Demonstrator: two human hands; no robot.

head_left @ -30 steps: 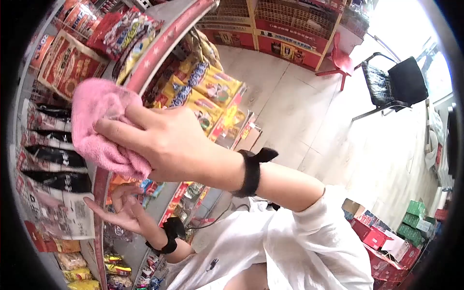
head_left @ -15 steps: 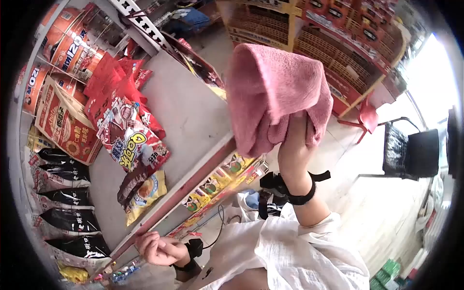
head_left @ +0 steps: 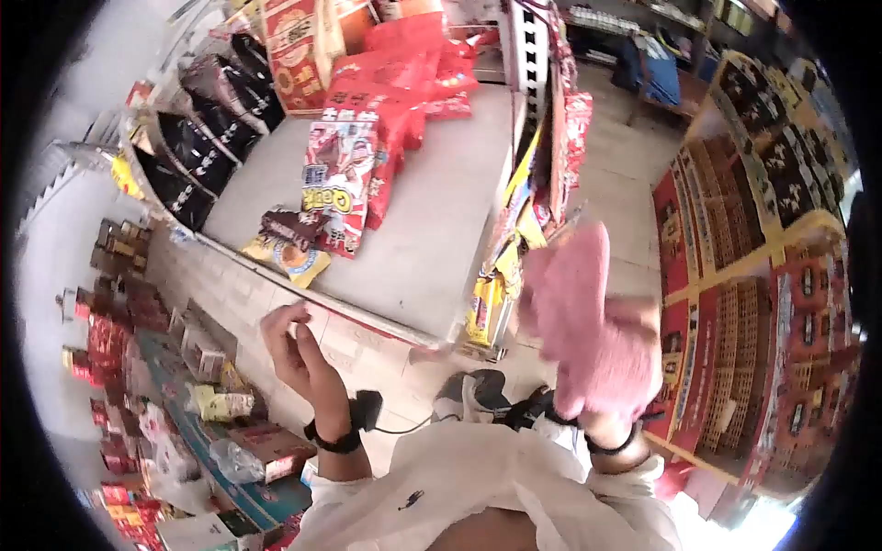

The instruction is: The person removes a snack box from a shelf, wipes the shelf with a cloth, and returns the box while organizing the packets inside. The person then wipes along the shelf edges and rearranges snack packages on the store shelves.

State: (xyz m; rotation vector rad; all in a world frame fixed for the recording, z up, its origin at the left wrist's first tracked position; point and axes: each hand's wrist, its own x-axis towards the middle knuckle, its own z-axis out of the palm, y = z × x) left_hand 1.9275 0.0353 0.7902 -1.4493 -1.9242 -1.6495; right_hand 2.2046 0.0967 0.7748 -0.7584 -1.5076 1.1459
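My right hand (head_left: 636,321) grips a crumpled pink cloth (head_left: 588,340), which covers most of its fingers, off the right corner of a grey shelf (head_left: 441,211). My left hand (head_left: 303,354) is raised in front of the shelf's front edge, its fingers loosely bent and apart, with nothing in it. On the shelf lie red snack bags (head_left: 390,83), a red and white candy bag (head_left: 340,179), a brown packet (head_left: 292,225) and a yellow packet (head_left: 294,260). Black-topped bags (head_left: 188,147) stand along its left side.
Yellow packets (head_left: 496,294) hang at the shelf's right end. Wooden racks with baskets (head_left: 726,358) stand at the right. Boxes (head_left: 271,445) and bags sit on a low counter at the lower left. Shoes (head_left: 470,395) show on the tiled floor below.
The view has swung round, bringing the shelf's front and the left counter into sight. My right hand has lifted the cloth away from the shelf. My left hand's fingers have bent.
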